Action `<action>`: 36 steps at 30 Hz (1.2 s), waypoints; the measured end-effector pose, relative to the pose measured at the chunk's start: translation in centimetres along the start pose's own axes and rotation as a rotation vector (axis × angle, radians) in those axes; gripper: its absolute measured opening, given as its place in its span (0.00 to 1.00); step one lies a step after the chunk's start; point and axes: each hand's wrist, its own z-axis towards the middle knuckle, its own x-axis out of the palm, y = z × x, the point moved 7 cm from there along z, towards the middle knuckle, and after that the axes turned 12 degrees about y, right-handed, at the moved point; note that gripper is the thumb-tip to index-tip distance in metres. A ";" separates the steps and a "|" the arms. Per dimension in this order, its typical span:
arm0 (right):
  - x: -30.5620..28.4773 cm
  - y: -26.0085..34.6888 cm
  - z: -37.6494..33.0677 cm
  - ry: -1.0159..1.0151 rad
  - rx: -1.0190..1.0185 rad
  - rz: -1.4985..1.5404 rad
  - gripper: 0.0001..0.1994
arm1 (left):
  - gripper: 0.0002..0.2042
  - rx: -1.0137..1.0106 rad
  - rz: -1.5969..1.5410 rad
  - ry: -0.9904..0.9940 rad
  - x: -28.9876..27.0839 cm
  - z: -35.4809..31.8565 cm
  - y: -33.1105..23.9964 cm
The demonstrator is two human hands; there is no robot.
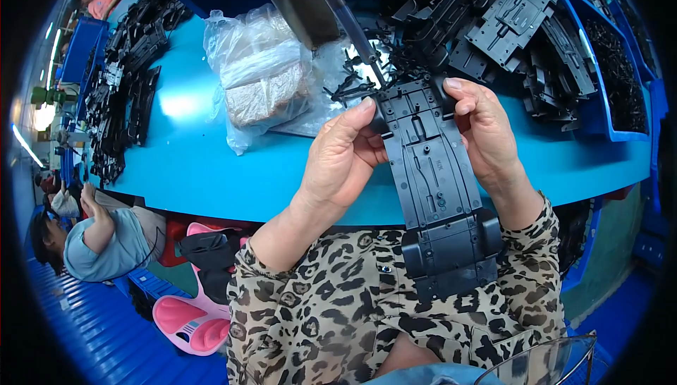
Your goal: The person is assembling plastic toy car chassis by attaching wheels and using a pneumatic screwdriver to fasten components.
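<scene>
A black plastic toy car chassis (436, 173) is held between my two hands, its far end raised over the blue table and its near end by my torso. My left hand (340, 151) grips the far left side with the thumb on top. On the far right side, my right hand (485, 125) pinches the chassis by its wheel arch. The thin metal tip of a powered tool (352, 29) hangs down to the chassis's far edge; whether it touches I cannot tell. Small black plastic parts (350, 83) lie loose just beyond my left hand.
A plastic-wrapped block (264, 85) sits left of centre on the blue table (233, 180). More black chassis (511, 15) are heaped at the far right, beside a blue bin (612, 78) of small dark parts. Black parts (127, 89) line the left edge. Another person (113, 244) sits at left.
</scene>
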 end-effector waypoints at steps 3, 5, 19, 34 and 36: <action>0.2 0.2 0.1 0.012 -0.005 0.007 0.10 | 0.13 0.001 0.012 -0.014 0.2 0.0 -0.3; 0.4 0.2 0.1 0.026 -0.004 0.019 0.10 | 0.13 0.001 0.014 -0.027 0.3 -0.1 -0.2; 0.7 0.5 0.1 0.061 -0.046 0.034 0.11 | 0.13 0.005 0.019 -0.038 0.7 0.0 -0.4; 1.0 0.7 0.0 0.036 -0.042 0.013 0.10 | 0.11 0.010 -0.003 -0.071 0.3 0.1 -0.5; 0.9 0.6 0.1 0.026 -0.036 0.008 0.10 | 0.11 0.014 -0.005 -0.059 0.6 0.2 -0.6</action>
